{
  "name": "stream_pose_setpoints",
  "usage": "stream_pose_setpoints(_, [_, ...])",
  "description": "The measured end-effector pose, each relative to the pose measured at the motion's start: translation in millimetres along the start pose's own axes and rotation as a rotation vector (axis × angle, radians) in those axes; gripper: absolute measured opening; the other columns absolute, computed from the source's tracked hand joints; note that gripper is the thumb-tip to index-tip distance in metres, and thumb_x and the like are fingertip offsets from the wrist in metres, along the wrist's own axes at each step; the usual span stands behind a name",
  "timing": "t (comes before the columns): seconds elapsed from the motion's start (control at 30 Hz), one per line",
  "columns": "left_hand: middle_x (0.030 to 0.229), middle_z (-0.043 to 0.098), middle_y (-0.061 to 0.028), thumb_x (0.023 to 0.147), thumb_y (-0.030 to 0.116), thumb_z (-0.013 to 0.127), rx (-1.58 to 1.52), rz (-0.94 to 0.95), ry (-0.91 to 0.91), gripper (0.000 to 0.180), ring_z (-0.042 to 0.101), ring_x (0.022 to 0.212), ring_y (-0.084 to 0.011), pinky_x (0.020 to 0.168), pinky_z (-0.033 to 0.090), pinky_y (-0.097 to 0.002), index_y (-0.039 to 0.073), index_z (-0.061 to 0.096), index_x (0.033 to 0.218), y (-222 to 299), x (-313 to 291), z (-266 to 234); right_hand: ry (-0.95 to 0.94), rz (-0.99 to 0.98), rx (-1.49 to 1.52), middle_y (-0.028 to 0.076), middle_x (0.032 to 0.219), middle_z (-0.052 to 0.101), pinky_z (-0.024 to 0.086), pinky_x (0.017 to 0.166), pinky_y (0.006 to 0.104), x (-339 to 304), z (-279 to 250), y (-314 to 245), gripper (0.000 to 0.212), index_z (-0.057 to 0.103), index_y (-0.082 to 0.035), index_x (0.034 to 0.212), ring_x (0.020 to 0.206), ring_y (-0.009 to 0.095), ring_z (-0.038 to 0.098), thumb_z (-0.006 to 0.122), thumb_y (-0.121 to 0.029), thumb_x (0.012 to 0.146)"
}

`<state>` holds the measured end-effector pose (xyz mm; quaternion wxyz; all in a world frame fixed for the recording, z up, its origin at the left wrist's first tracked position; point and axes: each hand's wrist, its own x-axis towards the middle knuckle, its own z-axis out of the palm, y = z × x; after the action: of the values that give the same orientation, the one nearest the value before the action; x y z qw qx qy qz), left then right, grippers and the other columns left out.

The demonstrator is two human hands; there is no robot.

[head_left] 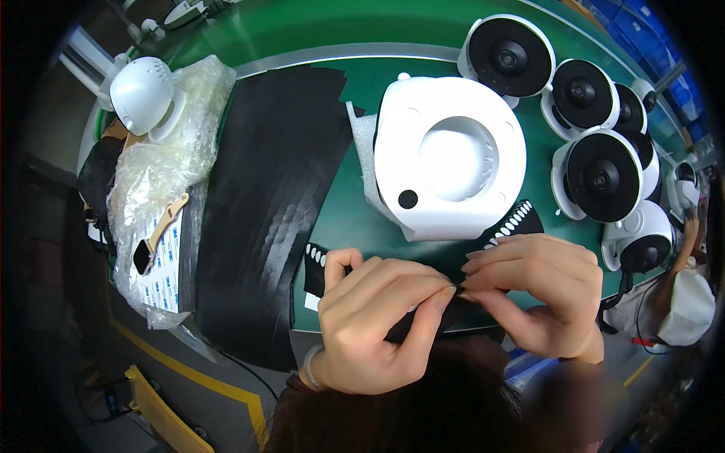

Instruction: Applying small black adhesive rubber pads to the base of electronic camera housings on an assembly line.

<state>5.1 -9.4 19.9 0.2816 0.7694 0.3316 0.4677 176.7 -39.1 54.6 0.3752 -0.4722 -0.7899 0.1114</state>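
My left hand (381, 317) and my right hand (540, 291) meet at the near edge of the green table, thumbs and index fingers pinched together. Between the fingertips is a tiny dark bit, too small to name. Under both hands lies a black sheet (519, 220) with a row of white ovals, its middle mostly hidden. Just beyond my hands rests a white rounded housing (393, 113) with a large round recess. A black round pad (408, 198) sits on its near left corner. White foam wrap (365, 151) shows beneath the housing's left side.
A long black mat (272, 166) covers the table left of the housing. Further left are bubble wrap (200, 98), a white round-headed device (142, 94) and a watch (155, 238). Several white devices with black fronts (602, 177) crowd the right. A person's arm (689, 245) shows far right.
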Motion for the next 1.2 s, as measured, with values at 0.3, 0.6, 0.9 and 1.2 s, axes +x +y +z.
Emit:
stream_pose_setpoints(0.3, [0.071, 0.062, -0.0025, 0.064, 0.000, 0.065, 0.026, -0.013, 0.091, 0.008, 0.052, 0.056, -0.0142, 0.064, 0.032, -0.0264, 0.004, 0.064, 0.071, 3.8, -2.6, 3.5, 0.119, 0.149, 0.113, 0.017, 0.092, 0.062, 0.048, 0.074, 0.0311, -1.2, -18.9, -7.1, 0.010, 0.058, 0.000, 0.067, 0.082, 0.023, 0.060, 0.062, -0.008, 0.070])
stream_pose_setpoints(0.6, [0.109, 0.057, -0.0260, 0.062, 0.006, 0.068, 0.163, 0.006, 0.086, 0.016, 0.054, 0.057, -0.0141, 0.063, 0.036, -0.0242, 0.005, 0.066, 0.078, -3.5, -14.1, 11.4, 0.239, 0.530, 0.291, 0.010, 0.092, 0.063, 0.046, 0.074, 0.0234, 14.3, -12.9, 2.4, 0.006, 0.061, 0.002, 0.082, 0.077, 0.012, 0.058, 0.061, 0.001, 0.076])
stream_pose_setpoints(0.9, [0.104, 0.060, -0.0230, 0.065, 0.009, 0.068, 0.189, 0.061, 0.101, 0.012, 0.053, 0.056, -0.0139, 0.062, 0.036, -0.0232, 0.004, 0.066, 0.076, -7.4, -13.5, 9.8, 0.229, 0.492, 0.183, 0.008, 0.084, 0.063, 0.046, 0.072, 0.0226, 18.5, -6.8, 0.4, 0.005, 0.063, 0.003, 0.078, 0.073, 0.012, 0.058, 0.064, 0.001, 0.074])
stream_pose_setpoints(1.2, [0.100, 0.060, -0.0275, 0.060, 0.003, 0.064, 0.162, 0.078, 0.097, 0.015, 0.054, 0.054, -0.0172, 0.060, 0.038, -0.0266, 0.001, 0.066, 0.075, -7.8, -11.6, 6.8, 0.233, 0.521, 0.149, 0.008, 0.080, 0.063, 0.047, 0.071, 0.0229, 21.3, -8.2, -1.8, 0.006, 0.063, 0.002, 0.077, 0.069, 0.013, 0.059, 0.065, -0.002, 0.073])
